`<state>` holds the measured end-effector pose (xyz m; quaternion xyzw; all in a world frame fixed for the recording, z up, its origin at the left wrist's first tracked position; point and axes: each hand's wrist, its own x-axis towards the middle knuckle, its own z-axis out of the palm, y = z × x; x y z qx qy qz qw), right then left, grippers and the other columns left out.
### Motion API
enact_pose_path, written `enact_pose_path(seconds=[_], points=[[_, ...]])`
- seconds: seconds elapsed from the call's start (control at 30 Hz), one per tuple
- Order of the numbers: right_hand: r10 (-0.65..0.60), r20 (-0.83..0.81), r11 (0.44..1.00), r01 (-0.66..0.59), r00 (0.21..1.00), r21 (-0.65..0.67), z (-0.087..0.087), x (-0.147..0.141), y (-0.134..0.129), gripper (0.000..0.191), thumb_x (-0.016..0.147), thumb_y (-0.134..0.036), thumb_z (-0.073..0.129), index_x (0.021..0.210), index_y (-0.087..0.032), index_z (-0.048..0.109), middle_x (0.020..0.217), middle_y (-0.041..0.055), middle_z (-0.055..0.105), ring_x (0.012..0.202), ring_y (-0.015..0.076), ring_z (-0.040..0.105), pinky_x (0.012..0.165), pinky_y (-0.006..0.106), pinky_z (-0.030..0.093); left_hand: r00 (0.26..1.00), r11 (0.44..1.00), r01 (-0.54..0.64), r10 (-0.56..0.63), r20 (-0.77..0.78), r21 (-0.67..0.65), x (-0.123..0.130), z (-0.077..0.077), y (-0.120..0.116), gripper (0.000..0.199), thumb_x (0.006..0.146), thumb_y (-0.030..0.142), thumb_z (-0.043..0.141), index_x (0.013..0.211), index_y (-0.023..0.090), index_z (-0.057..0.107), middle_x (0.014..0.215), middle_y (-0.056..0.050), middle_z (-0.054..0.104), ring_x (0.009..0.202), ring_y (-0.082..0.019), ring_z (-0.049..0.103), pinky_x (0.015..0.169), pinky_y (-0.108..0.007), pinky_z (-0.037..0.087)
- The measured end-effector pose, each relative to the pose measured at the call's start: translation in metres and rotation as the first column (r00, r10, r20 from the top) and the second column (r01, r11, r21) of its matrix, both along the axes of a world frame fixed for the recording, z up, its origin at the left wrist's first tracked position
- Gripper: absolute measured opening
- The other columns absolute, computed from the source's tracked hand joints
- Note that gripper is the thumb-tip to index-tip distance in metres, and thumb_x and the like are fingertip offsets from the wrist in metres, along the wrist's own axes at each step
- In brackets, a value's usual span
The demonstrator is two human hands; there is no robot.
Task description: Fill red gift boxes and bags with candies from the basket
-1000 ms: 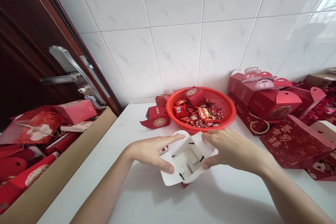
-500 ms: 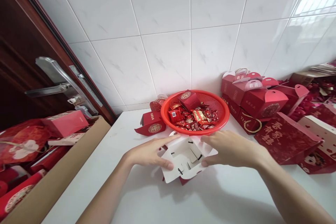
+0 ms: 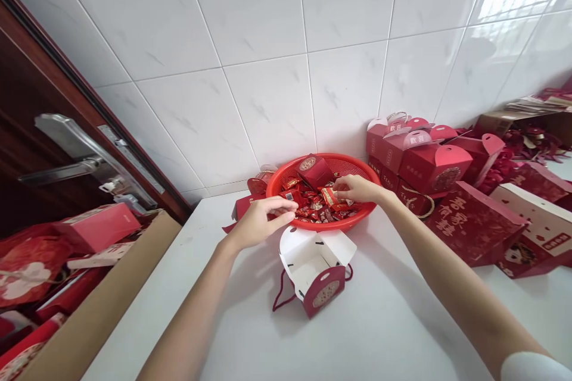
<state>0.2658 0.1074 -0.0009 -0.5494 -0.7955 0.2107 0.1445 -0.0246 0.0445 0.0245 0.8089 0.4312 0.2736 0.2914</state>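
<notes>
My right hand [image 3: 357,189] is over the red plastic basket [image 3: 378,181]. Its fingers are closed on a red-and-gold wrapped candy [image 3: 329,196] among many others. At the basket's near left rim my left hand [image 3: 264,221] hovers open, thumb apart from its fingers, holding nothing. Just in front of the basket stands a red gift box [image 3: 327,292] with its flaps up and a white interior that looks empty. Dark red cord loops hang at its sides. A small closed red box [image 3: 315,170] lies on the candies.
Finished-looking red boxes [image 3: 435,166] are stacked to the right, beside larger red boxes [image 3: 473,223]. A cardboard carton [image 3: 134,280] of red packaging is at the left, near a door handle [image 3: 84,152]. The white table [image 3: 250,333] meets a tiled wall [image 3: 268,101].
Both hands have left the open gift box. The right hand has reached forward into the candies, and the left has moved up to the basket rim. The box's front panel now stands upright.
</notes>
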Motion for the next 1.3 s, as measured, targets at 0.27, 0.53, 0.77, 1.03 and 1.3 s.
enact_pose_path(seconds=[0.27, 0.53, 0.77, 1.03, 1.3], points=[[0.162, 0.207, 0.969, -0.115, 0.965, -0.22, -0.004, -0.011, 0.001, 0.092, 0.064, -0.045, 0.081, 0.149, -0.037, 0.046, 0.15, 0.0094, 0.051, 0.133, 0.0361, 0.052, 0.099, 0.042, 0.047, 0.887, 0.996, 0.075, -0.084, -0.454, -0.038, 0.041, -0.016, 0.074, 0.048, 0.08, 0.036, 0.069, 0.126, 0.019, 0.068, 0.135, -0.011, 0.066, 0.126, -0.031, 0.059, 0.105, -0.038, 0.047], [0.172, -0.049, 0.985, -0.171, 0.984, 0.03, 0.0, -0.015, -0.002, 0.024, 0.077, -0.036, 0.07, 0.093, -0.02, 0.064, 0.096, 0.0055, 0.07, 0.093, 0.0244, 0.065, 0.082, 0.035, 0.049, 0.885, 0.995, 0.103, -0.096, -0.456, -0.009, 0.062, -0.03, 0.095, 0.036, 0.076, 0.021, 0.069, 0.112, 0.016, 0.071, 0.124, -0.015, 0.07, 0.117, -0.034, 0.064, 0.098, -0.04, 0.051], [0.07, -0.798, 0.945, -0.295, 0.599, -0.139, 0.004, -0.008, -0.011, 0.046, 0.07, -0.045, 0.078, 0.099, -0.023, 0.049, 0.093, -0.0018, 0.068, 0.077, 0.017, 0.068, 0.074, 0.034, 0.057, 0.983, 0.978, 0.185, -0.182, 0.038, -0.095, 0.066, -0.025, 0.086, 0.048, 0.076, 0.018, 0.07, 0.123, 0.016, 0.061, 0.111, -0.008, 0.074, 0.102, -0.025, 0.07, 0.092, -0.037, 0.055], [0.071, -0.819, 0.975, -0.213, 0.57, -0.065, 0.002, -0.009, -0.009, 0.051, 0.067, -0.04, 0.085, 0.11, -0.017, 0.069, 0.104, 0.0071, 0.075, 0.092, 0.0237, 0.071, 0.082, 0.036, 0.057, 0.916, 0.96, 0.243, -0.181, 0.358, -0.135, 0.061, -0.021, 0.086, 0.043, 0.077, 0.044, 0.076, 0.105, 0.011, 0.071, 0.113, -0.012, 0.074, 0.107, -0.029, 0.067, 0.1, -0.044, 0.05], [-0.14, -0.978, 0.947, 0.31, 0.152, -0.087, -0.008, -0.003, 0.008, 0.029, 0.055, -0.034, 0.084, 0.076, -0.018, 0.072, 0.072, 0.0004, 0.072, 0.062, 0.0144, 0.064, 0.057, 0.025, 0.049, 0.974, 0.969, 0.18, -0.199, -0.106, -0.167, 0.066, -0.035, 0.096, 0.044, 0.08, 0.033, 0.073, 0.12, 0.015, 0.067, 0.099, -0.008, 0.077, 0.093, -0.023, 0.072, 0.087, -0.034, 0.054]])
